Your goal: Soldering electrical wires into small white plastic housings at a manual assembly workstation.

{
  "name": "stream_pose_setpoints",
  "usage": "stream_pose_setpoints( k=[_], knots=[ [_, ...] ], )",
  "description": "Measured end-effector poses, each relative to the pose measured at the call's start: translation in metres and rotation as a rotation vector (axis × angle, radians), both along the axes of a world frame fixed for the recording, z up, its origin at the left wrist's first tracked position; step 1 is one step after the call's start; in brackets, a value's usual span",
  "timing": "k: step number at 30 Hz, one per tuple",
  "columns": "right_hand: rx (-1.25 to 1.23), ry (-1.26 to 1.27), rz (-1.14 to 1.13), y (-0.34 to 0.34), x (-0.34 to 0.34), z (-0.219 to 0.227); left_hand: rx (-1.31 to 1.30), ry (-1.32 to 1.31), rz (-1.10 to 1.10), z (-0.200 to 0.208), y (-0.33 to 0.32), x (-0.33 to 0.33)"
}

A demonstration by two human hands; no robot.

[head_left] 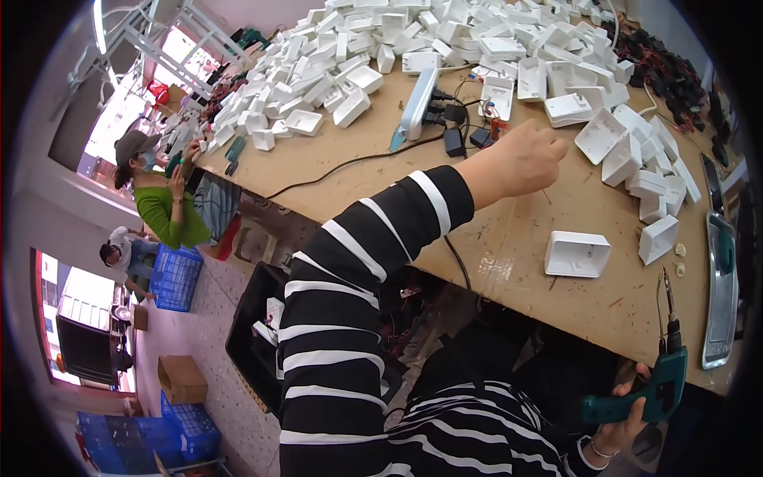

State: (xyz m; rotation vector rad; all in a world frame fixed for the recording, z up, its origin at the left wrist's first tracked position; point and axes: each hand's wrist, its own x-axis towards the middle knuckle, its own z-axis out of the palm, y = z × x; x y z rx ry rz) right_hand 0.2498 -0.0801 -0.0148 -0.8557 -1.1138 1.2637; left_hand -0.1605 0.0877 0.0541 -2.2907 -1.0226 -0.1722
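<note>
My left hand [520, 163] is reached out over the middle of the table, back of the hand up. Its fingers are curled in, and anything inside them is hidden. Just beyond it lie red wires [497, 127] beside an open white plastic box [497, 97]. In my right hand [620, 429], low at the table's front edge, is a green soldering gun [666, 385], its thin metal tip pointing away from me over the tabletop. Between the two hands, one open white box [578, 256] sits alone on the wood.
White boxes [342, 63] are heaped across the far side, with more stacked [636, 159] at the right. A power strip [417, 107] holds black adapters [453, 143]. A metal tray [719, 318] lines the right edge. One co-worker [171, 199] stands at the table's left.
</note>
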Motion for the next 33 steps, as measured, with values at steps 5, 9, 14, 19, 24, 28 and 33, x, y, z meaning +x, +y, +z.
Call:
stream_pose_setpoints(
  k=[5,9,14,19,24,28,33],
  knots=[
    [-0.071,0.098,0.065,-0.002,0.006,-0.007,-0.217,-0.145,0.086,0.003,-0.025,-0.021],
    [0.037,0.045,-0.017,-0.006,-0.015,0.005,-0.28,-0.502,0.049,-0.007,-0.027,-0.053],
    [0.066,0.048,0.018,-0.006,-0.027,0.018,-0.217,-0.703,0.134,-0.01,-0.039,-0.095],
    [0.069,-0.008,-0.005,-0.008,-0.031,0.022,-0.181,-0.783,0.137,-0.021,-0.031,-0.096],
    [0.054,0.015,0.004,-0.015,-0.02,0.008,-0.172,-0.806,0.007,-0.011,-0.022,-0.083],
    [0.055,0.016,0.031,-0.014,-0.014,0.01,-0.092,-0.797,-0.026,-0.006,-0.004,-0.058],
    [0.031,0.004,0.07,-0.004,-0.019,0.012,-0.119,-1.319,-0.187,0.003,0.003,-0.037]
  ],
)
